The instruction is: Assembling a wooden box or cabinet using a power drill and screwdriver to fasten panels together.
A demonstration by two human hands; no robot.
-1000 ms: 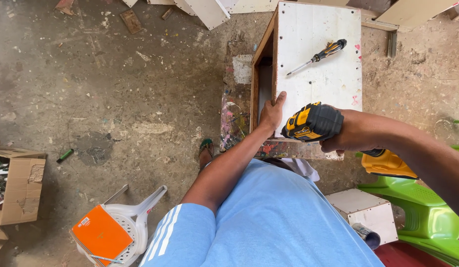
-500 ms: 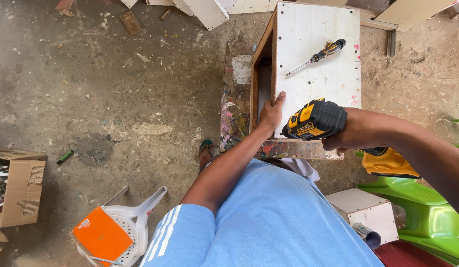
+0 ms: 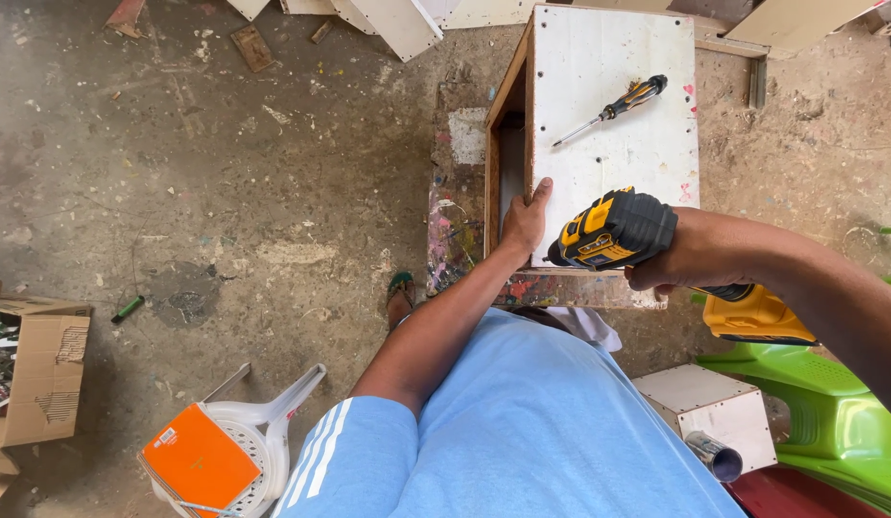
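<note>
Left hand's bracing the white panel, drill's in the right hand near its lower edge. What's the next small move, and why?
Probably lower the drill tip onto the white panel beside the left hand. The right hand holds the drill level above the panel's near edge, its nose pointing at the left hand, which presses the panel's left edge. Keep the tip off those fingers.

Over the last second little moved: the right hand [image 3: 690,257] carried the yellow-and-black drill [image 3: 613,228] slightly toward 9 o'clock, so its nose drew nearer the left hand [image 3: 525,216], and the drill tilted a touch more toward 8 o'clock over the near edge of the white panel [image 3: 613,144]
</note>
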